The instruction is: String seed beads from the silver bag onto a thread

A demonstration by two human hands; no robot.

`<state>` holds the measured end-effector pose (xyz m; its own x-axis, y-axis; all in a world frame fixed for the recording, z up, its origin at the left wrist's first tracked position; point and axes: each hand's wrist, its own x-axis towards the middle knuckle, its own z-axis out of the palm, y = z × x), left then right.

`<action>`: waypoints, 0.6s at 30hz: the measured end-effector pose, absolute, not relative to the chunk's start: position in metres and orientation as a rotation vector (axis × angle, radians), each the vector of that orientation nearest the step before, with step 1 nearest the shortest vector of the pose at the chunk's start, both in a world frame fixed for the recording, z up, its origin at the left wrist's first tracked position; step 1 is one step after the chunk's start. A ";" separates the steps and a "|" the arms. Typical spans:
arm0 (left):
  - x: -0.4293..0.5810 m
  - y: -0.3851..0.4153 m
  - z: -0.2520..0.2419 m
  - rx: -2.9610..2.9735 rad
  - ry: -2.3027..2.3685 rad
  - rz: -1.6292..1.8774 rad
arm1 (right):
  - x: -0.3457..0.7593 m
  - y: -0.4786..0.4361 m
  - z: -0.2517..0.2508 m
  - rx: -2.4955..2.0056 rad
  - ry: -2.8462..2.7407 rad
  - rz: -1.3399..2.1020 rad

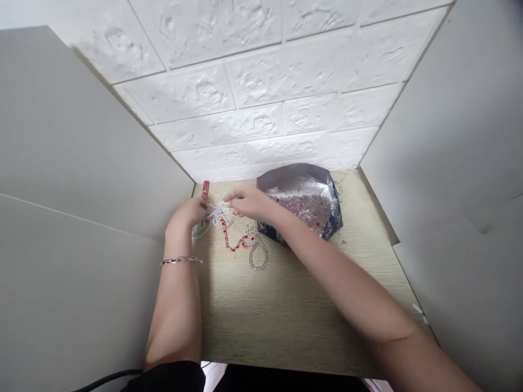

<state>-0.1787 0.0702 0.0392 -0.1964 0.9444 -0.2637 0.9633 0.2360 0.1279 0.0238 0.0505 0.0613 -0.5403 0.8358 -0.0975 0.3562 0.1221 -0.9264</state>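
Note:
My left hand is at the back left of the table, its fingers drawn together at the edge of a small pile of white strands and clear beads. What sits in those fingers is hidden. My right hand hovers over the right side of this pile, slightly blurred, its fingers curled; anything pinched there is too small to see. A strand of red and pink beads trails from the pile toward the front. It meets a looped strand of clear beads. Just behind my left hand lies a red object with a silvery band.
An open bag with silver lining and a dark blue patterned outside holds many loose pink and clear beads. White brick-patterned wall closes the back. Grey panels stand at left and right of the wooden tabletop.

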 end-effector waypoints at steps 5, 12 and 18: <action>-0.180 0.064 0.046 1.789 2.218 -0.051 | -0.003 0.062 0.028 -1.308 -2.000 1.274; -0.159 0.043 0.071 1.808 1.838 0.270 | 0.001 0.056 0.033 -1.131 -2.107 1.279; -0.142 0.017 0.094 1.752 1.598 0.354 | 0.016 0.047 0.048 -0.986 -2.233 1.277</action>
